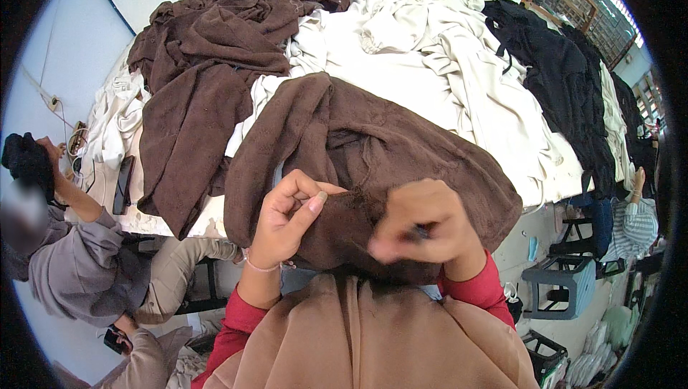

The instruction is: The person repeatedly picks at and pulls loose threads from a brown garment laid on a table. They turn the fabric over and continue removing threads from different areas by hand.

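Cloth [444, 152], dark brown, lies bunched over the near edge of the table [208, 224], directly before the person. Its edge is pinched between thumb and forefinger of the left hand [282, 220]. The right hand [424, 223], curled just beside it, is motion-blurred; a small dark object [418, 232] shows there, but whether it is gripped I cannot tell. Beyond lie white fabric [408, 66], another brown heap [215, 38] and, rightward, black garments [562, 73].

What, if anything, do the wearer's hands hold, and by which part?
The left hand appears to pinch the brown cloth by an edge. The blurred right hand has a small dark object in it; its kind and held part cannot be told.
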Demonstrator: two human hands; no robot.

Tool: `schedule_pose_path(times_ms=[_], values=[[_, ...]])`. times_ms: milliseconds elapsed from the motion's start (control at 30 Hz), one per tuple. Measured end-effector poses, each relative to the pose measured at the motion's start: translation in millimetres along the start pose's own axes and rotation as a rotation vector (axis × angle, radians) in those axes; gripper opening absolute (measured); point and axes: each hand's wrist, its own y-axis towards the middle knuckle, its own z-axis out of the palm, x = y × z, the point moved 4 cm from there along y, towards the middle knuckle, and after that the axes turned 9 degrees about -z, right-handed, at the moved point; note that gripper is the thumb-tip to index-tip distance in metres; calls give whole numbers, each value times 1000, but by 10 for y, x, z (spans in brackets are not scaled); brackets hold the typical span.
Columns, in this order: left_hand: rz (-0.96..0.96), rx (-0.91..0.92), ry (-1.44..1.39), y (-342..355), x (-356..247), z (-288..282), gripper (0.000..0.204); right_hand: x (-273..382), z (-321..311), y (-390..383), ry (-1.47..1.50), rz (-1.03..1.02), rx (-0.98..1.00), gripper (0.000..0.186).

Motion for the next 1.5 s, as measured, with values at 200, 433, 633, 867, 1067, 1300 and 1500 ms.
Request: schedule_pose_path(times_ms=[200,433,633,867,1067,1300,1500], values=[[28,63,-88,3,-9,29,10,60,-72,-33,-353,183,-90,25],[79,106,-78,-13,-40,48,8,-45,87,-38,-770,99,3,10],[107,115,-109,4,-71,51,10,108,-122,18,-201,27,-168,15],[13,4,-4,-23,-99,77,19,26,71,-95,-960,230,171,34],[26,6,11,-37,-118,81,17,61,190,-65,-1135,116,161,30],[57,22,39,-49,-106,69,15,103,198,-30,-1193,128,161,25],[51,34,6,-39,-88,61,15,162,172,-23,-1302,108,172,26]])
